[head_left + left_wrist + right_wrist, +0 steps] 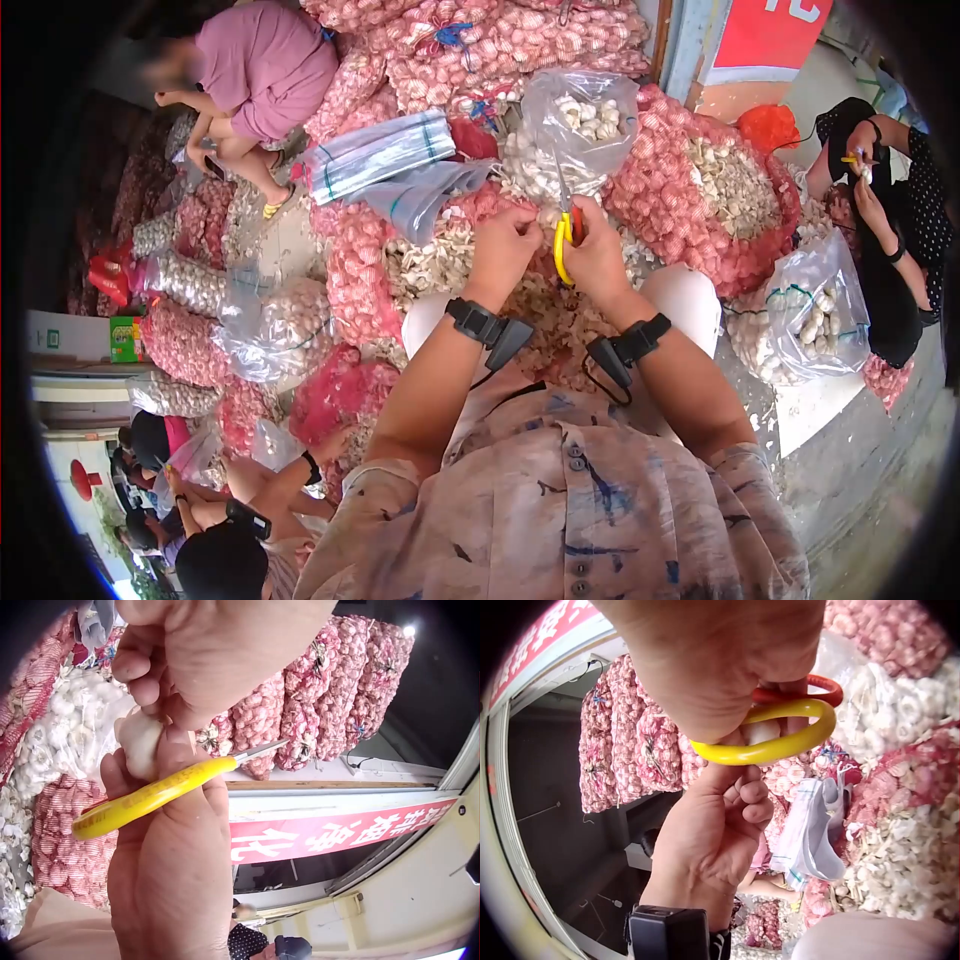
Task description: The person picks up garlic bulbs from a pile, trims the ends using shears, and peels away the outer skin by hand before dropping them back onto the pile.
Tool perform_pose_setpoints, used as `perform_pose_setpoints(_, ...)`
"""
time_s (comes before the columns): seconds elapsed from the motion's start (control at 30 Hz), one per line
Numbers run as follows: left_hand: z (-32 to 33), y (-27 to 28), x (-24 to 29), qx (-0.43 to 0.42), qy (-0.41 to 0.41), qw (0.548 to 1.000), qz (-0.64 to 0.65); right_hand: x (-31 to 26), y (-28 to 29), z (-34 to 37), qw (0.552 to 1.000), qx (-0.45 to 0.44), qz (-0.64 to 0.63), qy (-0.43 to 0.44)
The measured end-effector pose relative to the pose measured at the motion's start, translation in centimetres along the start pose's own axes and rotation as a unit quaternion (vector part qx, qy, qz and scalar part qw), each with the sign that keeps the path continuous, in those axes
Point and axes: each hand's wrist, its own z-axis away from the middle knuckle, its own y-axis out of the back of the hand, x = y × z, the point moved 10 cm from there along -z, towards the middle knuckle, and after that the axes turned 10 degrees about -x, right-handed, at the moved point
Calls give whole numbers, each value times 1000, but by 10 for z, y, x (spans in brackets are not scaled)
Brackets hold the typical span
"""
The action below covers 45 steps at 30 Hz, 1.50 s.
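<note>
Both hands meet in front of the chest in the head view. My right hand [597, 258] grips scissors [561, 255] with one yellow and one red handle, blades pointing away from the body. A pale garlic bulb [141, 744] sits between the fingertips of the two hands in the left wrist view. My left hand [503, 252] pinches it, thumb and fingers curled, and fingers of the right hand touch it too. Through the yellow handle [759, 754], part of the bulb shows in the right wrist view; the fingers hide the rest.
A clear plastic bag [580, 125] of garlic bulbs stands just beyond the hands. Flat plastic bags [380, 155] lie to its left. An open red net sack [650, 175] holds pale garlic scraps. Other people sit at left and right among bagged garlic.
</note>
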Motion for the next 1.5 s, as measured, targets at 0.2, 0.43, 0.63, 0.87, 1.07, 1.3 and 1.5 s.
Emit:
perform_pose_setpoints(0.2, 3, 10, 9, 27, -12, 999, -27, 7, -3, -1, 999, -13, -45, -10)
perform_pose_setpoints(0.43, -2, 0, -11, -77, 63, 992, 83, 12, -11, -3, 992, -32, -116, -33)
perform_pose_setpoints(0.63, -4, 1, -6, -116, 48, 991, 44, 2, -8, -3, 997, -43, -59, -19)
perform_pose_setpoints(0.87, -7, 8, 14, -91, -50, 986, -134, 20, -16, -2, 997, -55, -53, -7)
perform_pose_setpoints(1.07, -7, 5, -46, -93, 133, 971, 177, 22, -33, -4, 954, -118, -269, -51)
perform_pose_setpoints(1.3, 15, -20, -90, -109, 194, 950, 221, 43, -22, -11, 886, -57, -447, -107)
perform_pose_setpoints(1.5, 10, -18, -31, -85, 117, 930, 339, 41, -21, -10, 928, -51, -350, -113)
